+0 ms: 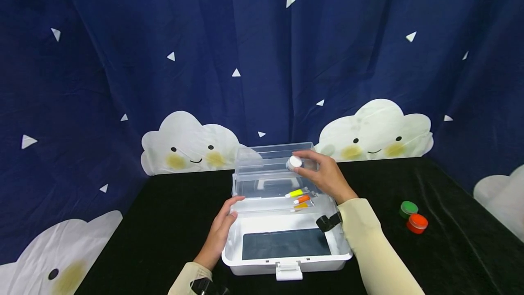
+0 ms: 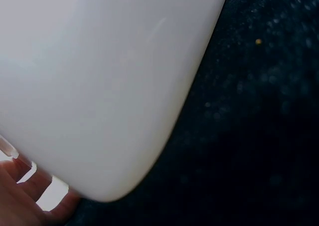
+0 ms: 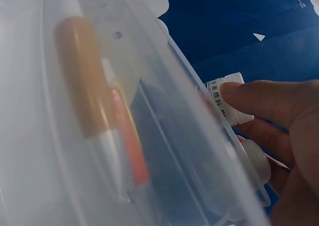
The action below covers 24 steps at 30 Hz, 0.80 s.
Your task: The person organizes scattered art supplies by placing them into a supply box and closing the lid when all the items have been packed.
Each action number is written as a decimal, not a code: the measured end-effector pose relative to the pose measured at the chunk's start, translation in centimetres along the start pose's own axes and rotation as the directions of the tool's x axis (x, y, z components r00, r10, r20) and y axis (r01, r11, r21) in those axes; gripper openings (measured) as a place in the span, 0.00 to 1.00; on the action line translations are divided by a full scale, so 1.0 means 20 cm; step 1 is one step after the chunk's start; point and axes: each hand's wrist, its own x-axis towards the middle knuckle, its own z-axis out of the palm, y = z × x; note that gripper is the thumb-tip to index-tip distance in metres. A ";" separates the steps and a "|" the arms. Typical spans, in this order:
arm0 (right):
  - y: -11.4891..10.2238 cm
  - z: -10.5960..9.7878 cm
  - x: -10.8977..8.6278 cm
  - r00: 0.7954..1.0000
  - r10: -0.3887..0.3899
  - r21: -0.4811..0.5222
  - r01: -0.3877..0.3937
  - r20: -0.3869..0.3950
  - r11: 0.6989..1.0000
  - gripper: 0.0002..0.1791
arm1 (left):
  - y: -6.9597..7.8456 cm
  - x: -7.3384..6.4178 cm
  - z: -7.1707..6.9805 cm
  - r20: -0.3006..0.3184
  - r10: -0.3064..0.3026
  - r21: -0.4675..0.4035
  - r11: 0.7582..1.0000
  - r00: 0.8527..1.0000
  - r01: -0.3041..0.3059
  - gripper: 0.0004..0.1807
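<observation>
A white storage box lies open on the black cloth, its clear lid tipped back. At its left rim, my left hand rests with fingers extended along the side. Above the lid side, my right hand pinches a small white-capped paint jar between thumb and fingers. Printed lettering shows on the paint jar in the right wrist view. Just below it there, a second round whitish piece sits by the lower fingers. Yellow, red-orange and orange tubes lie in the clear tray section.
To the right on the black cloth stand a green-lidded jar and a red-lidded jar, side by side. A dark panel covers the box floor. Behind the table hangs a blue curtain with cloud prints.
</observation>
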 end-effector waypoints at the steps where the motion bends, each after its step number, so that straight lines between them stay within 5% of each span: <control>1: 0.00 0.00 0.00 1.000 0.003 0.001 -0.003 0.002 1.000 0.24 | 0.00 0.00 0.00 0.001 -0.004 0.001 1.000 1.000 0.004 0.19; 15: -0.01 0.02 -0.01 0.998 0.058 -0.043 -0.057 0.015 0.997 0.25 | 0.00 0.00 0.00 0.005 -0.006 0.008 1.000 1.000 0.006 0.19; 24: 0.00 0.02 0.00 1.000 -0.019 -0.050 0.019 0.006 0.999 0.21 | 0.00 0.00 0.00 0.003 -0.007 -0.010 1.000 1.000 0.007 0.19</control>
